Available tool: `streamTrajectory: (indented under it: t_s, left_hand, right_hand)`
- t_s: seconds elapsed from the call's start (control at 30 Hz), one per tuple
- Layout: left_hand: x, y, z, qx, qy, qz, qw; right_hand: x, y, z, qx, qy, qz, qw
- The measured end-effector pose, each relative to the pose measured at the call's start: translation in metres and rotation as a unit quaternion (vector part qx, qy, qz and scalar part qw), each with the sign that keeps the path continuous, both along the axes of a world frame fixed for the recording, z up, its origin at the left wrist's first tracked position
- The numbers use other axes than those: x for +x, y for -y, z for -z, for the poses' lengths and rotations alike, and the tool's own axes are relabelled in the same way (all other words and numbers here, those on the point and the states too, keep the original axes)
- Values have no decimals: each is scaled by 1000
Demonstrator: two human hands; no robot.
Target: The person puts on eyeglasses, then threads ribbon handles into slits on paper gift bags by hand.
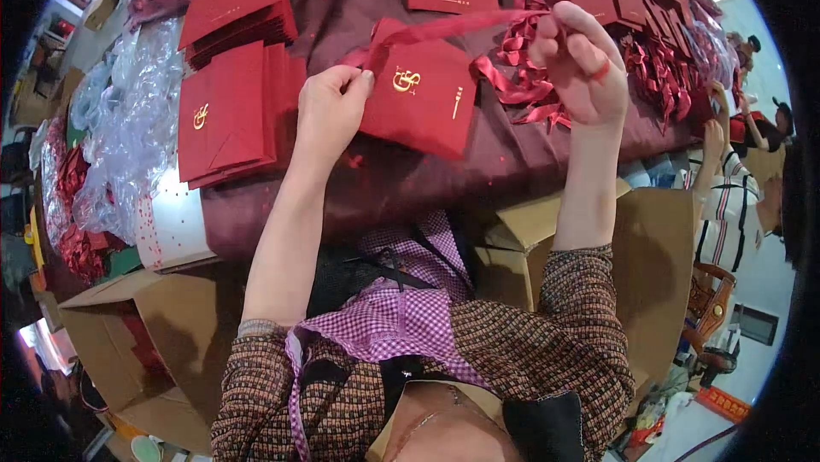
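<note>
Head view: two bare hands hold a red ribbon [465, 25] taut over a red paper gift bag [427, 108] by the near edge of a cloth-covered table [320, 176].
The left hand [331, 108] pinches it firmly, thumb against forefinger; the right hand [588, 78], loosely curled, grips it at the fingertips, exact contact hard to see. Ribbon and left fingers hide the bag's upper left. Stacked red bags [226, 108] fill the table's near left corner; its far edge is cut off.
</note>
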State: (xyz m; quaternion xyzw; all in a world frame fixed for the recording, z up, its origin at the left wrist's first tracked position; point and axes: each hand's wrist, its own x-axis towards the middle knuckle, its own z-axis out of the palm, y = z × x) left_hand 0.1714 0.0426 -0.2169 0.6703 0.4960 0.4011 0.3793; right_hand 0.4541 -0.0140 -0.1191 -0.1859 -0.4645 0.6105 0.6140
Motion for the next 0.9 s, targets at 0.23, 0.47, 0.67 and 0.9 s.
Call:
streamTrajectory:
  t_s: [0.23,0.47,0.67,0.9]
  left_hand:
    - [3,2,-9,-160,182,64,968]
    - [1,8,-15,-187,261,170,932]
    - [3,11,-21,-183,281,165,928]
    - [0,11,-23,-189,252,165,934]
  right_hand:
    - [-19,1,15,-3,339,288,896]
    - [-61,-2,43,265,553,323,721]
    - [-90,0,63,236,570,263,742]
    - [-102,-5,80,222,523,318,759]
